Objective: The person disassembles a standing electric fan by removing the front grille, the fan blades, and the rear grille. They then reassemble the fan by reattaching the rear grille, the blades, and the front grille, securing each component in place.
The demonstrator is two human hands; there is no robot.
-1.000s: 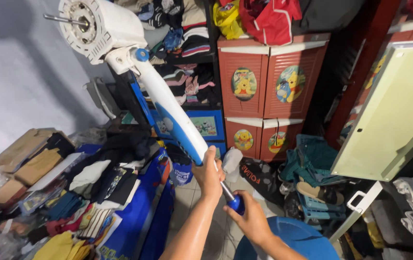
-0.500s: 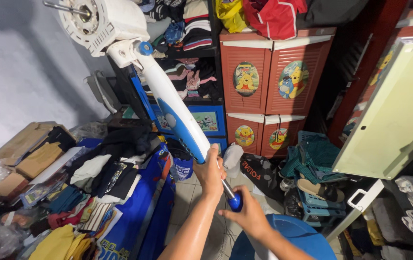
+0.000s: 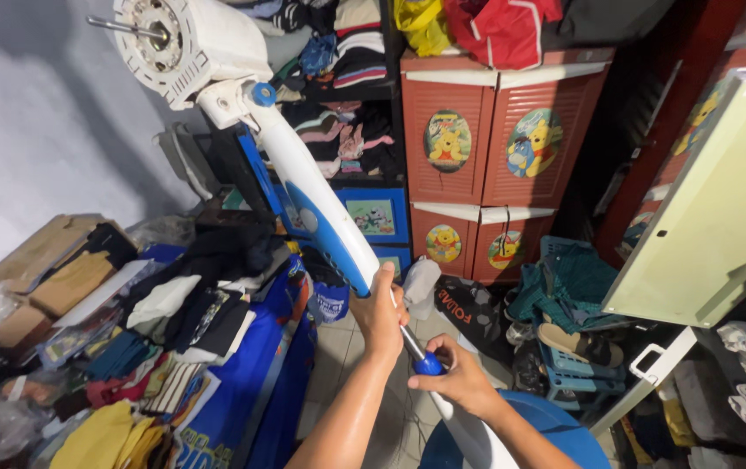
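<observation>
A stand fan with no blades or guard leans up to the left: its white motor head (image 3: 183, 45) with a bare shaft sits at the top, and a white and blue neck (image 3: 316, 208) slopes down to me. My left hand (image 3: 379, 314) grips the lower end of that neck. Just below, my right hand (image 3: 455, 378) pinches the small blue collar knob (image 3: 427, 366) on the metal pole (image 3: 413, 343). The blue round fan base (image 3: 555, 434) lies under my right forearm.
Red plastic drawer cabinets (image 3: 477, 148) with cartoon stickers stand behind. Piles of clothes (image 3: 173, 321) and cardboard boxes (image 3: 43, 269) fill the left. A pale green panel (image 3: 712, 208) leans at the right above a crate with sandals (image 3: 574, 346).
My right hand has shifted around the blue knob, its fingers now pinching it from the side. The fan and left hand have barely moved.
</observation>
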